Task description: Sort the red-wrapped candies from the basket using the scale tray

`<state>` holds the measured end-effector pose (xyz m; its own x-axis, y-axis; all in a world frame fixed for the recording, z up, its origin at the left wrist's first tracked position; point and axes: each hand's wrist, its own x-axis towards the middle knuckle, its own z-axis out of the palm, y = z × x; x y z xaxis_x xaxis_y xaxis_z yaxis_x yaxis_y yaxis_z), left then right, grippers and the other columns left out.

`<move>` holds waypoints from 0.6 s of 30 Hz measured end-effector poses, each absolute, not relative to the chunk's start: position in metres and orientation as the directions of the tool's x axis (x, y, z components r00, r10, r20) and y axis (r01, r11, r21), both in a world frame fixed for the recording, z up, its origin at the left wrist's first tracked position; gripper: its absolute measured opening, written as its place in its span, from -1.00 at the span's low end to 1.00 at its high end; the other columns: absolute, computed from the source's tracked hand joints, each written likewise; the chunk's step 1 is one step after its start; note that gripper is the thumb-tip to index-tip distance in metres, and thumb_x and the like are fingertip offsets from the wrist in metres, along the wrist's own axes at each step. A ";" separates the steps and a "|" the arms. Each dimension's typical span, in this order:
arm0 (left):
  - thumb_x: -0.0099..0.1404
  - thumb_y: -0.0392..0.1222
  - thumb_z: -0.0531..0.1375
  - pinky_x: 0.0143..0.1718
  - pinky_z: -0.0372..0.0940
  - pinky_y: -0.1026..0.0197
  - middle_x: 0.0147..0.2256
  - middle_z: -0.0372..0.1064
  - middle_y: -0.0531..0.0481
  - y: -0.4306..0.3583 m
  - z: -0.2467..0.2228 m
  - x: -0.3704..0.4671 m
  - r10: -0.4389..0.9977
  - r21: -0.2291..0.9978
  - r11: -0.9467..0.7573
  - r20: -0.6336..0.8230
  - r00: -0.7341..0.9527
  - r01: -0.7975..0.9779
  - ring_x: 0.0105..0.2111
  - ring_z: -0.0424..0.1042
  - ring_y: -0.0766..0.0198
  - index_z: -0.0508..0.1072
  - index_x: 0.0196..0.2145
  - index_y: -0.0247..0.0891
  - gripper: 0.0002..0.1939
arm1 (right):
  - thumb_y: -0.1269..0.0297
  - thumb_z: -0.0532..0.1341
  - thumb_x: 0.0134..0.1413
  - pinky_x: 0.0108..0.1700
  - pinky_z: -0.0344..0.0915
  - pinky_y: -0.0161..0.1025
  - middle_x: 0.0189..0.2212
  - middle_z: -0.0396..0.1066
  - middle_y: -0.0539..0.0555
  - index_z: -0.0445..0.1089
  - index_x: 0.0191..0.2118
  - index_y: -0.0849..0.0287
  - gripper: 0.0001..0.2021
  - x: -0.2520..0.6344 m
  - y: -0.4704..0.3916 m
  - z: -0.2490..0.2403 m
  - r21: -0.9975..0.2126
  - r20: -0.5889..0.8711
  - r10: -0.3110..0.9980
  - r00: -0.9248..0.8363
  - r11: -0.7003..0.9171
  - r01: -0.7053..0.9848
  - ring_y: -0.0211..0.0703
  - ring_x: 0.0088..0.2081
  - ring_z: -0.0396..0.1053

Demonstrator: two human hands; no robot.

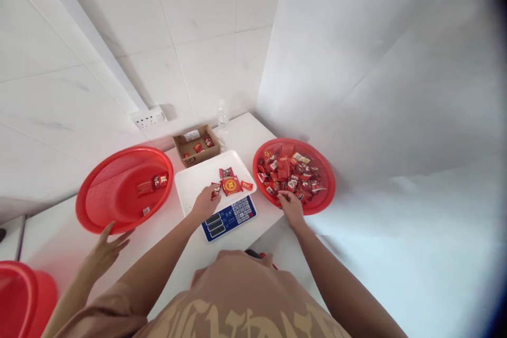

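My left hand is closed on a small red snack packet over the white tray of the scale. Beside it on the tray lie a larger red packet with a gold round mark, a dark red packet and a small orange-red packet. At the near rim of the right red basket, my right hand has its fingers pinched among many red packets. What those fingers hold is too small to make out.
Another person's hand is open by the left red basket, which holds a few packets. A cardboard box with packets stands behind the scale, near a clear bottle. Another red container is at lower left.
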<state>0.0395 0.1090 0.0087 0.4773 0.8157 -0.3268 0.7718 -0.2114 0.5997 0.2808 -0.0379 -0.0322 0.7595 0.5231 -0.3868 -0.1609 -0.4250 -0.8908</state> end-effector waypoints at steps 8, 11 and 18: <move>0.34 -0.13 -0.07 0.02 0.24 0.09 -0.01 0.35 -0.11 0.041 0.027 0.063 0.810 0.907 -0.162 -0.102 0.578 0.388 -0.04 0.36 0.20 0.17 0.15 -0.19 -0.56 | -0.09 0.19 0.01 -0.29 0.38 -0.24 -0.31 0.47 -0.01 0.36 -0.16 0.02 -0.65 0.192 -0.016 0.015 -0.490 -0.585 0.802 -0.119 -0.466 -0.736 -0.22 -0.33 0.43; 0.31 -0.17 -0.03 0.24 -0.12 -0.11 0.21 0.10 -0.21 0.029 0.023 0.064 0.714 0.798 -0.423 0.002 0.701 0.429 0.24 0.02 0.06 0.04 0.24 -0.24 -0.45 | -0.14 0.11 0.07 -0.29 0.38 -0.23 -0.35 0.48 0.02 0.37 -0.18 0.07 -0.60 0.171 -0.012 0.021 -0.432 -0.573 0.790 -0.220 -0.519 -0.738 -0.19 -0.33 0.44; 0.28 -0.01 0.02 0.24 -0.26 -0.20 0.32 -0.22 -0.26 0.080 0.011 -0.002 0.835 0.513 -0.467 -0.013 0.551 0.720 0.32 -0.34 -0.02 -0.21 0.31 -0.27 -0.25 | 0.04 0.20 0.05 -0.46 0.35 -0.34 -0.38 0.48 0.01 0.38 -0.24 0.12 -0.74 0.218 -0.016 0.012 -0.631 -0.654 0.749 0.104 -0.464 -0.622 -0.31 -0.49 0.39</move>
<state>-0.0018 0.0800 0.0111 0.5507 0.8346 -0.0129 0.7202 -0.4672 0.5129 0.2185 -0.0164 0.0120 0.1045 0.7492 -0.6540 -0.6218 -0.4641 -0.6309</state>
